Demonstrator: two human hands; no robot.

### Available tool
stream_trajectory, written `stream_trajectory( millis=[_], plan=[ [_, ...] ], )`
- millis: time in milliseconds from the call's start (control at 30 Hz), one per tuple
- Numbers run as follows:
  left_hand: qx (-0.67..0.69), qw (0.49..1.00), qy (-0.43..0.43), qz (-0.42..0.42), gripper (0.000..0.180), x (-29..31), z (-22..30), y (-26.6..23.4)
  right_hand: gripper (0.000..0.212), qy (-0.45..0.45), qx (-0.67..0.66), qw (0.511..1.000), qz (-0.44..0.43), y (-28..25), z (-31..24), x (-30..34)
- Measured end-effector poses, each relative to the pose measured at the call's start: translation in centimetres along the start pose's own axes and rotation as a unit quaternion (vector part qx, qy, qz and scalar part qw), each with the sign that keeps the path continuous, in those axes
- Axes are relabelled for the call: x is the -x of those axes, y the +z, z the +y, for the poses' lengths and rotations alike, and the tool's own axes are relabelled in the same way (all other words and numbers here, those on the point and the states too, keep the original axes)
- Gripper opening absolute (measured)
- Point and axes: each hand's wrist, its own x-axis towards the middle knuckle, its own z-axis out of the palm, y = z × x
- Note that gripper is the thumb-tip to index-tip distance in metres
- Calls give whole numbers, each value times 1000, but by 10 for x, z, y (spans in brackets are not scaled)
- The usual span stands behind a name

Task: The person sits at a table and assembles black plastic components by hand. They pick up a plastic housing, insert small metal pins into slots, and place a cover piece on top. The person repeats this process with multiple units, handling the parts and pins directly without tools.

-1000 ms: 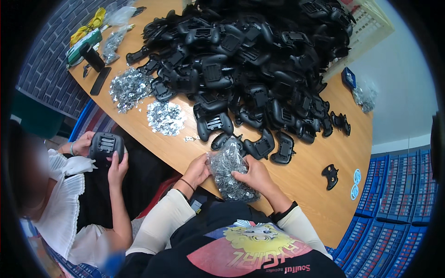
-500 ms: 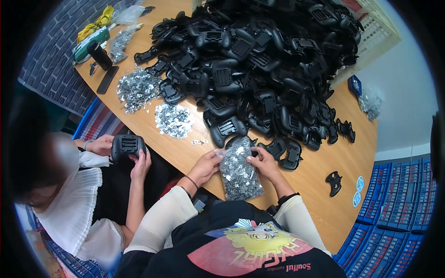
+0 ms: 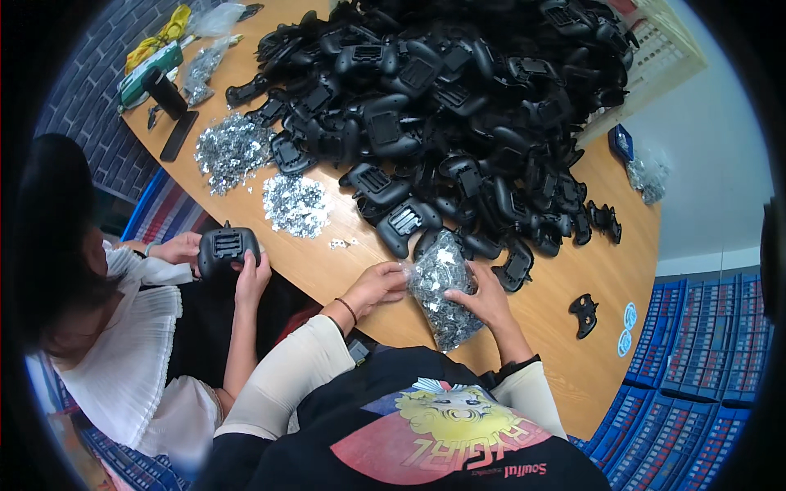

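A clear plastic bag full of small silvery metal parts lies tilted at the table's front edge, just in front of me. My left hand is closed on the gathered plastic at its upper left corner. Spread around the bag's right side, my right hand grips it with the thumb across the front. Right behind the bag lie black game controller shells, one of them with shiny metal contacts in its battery bay.
A big heap of black controller shells covers the table's far middle. Two piles of metal pieces lie to its left. At the left, a co-worker's hands hold a controller. A lone black part and blue crates are at the right.
The bag has shifted slightly right and tipped over to a slant. My right hand has gone from its top edge to a grip around its right side; my left hand followed rightward.
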Motion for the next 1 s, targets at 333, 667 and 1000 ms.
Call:
stream_trajectory(
  millis=[333,667,1000],
  plan=[
    [19,999,11,-34,33,0,-6,-7,68,127,-118,972,-156,-5,-23,4],
    [58,995,77,-17,32,2,-16,-25,54,86,30,991,-99,-13,-64,2],
    [56,983,161,-64,23,-3,-19,-15,48,120,-159,969,-149,-11,-52,2]
  ],
)
